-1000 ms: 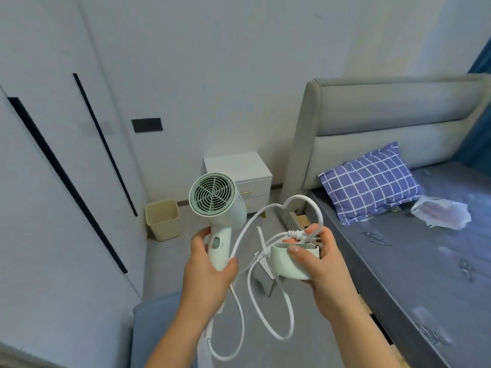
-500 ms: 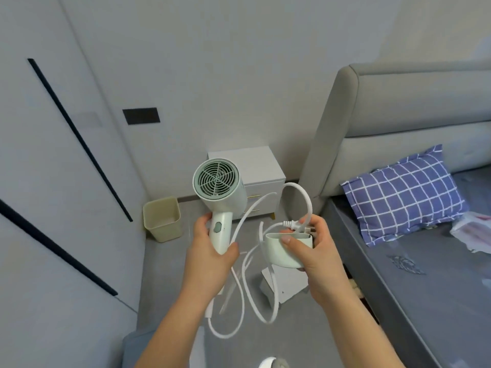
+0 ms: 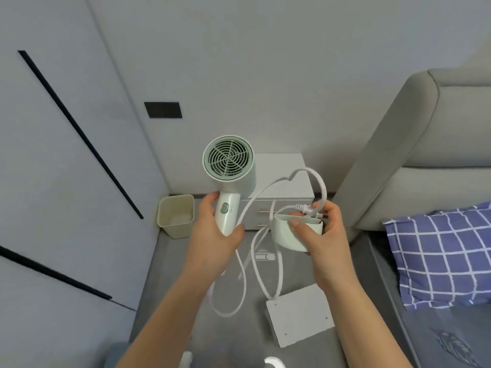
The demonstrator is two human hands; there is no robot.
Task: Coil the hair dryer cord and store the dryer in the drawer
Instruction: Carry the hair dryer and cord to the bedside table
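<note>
left hand (image 3: pixel 212 235) gripping dryer (image 3: pixel 229 176), cord (image 3: pixel 247 264) dangling

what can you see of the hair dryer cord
The white cord looks smooth and rubbery, not yet neatly coiled. It leaves the handle of the hair dryer below the left hand, hangs in loose loops between the arms, then arches up to its plug, held in the right hand along with a pale green nozzle.

1. This is a bedroom in a home.
2. There is a bed (image 3: pixel 438 341) with a grey headboard (image 3: pixel 398 160) and a blue checked pillow (image 3: pixel 438 256).
3. A small white nightstand (image 3: pixel 281 168) and a little bin (image 3: pixel 175 220) stand by the wall.
</note>
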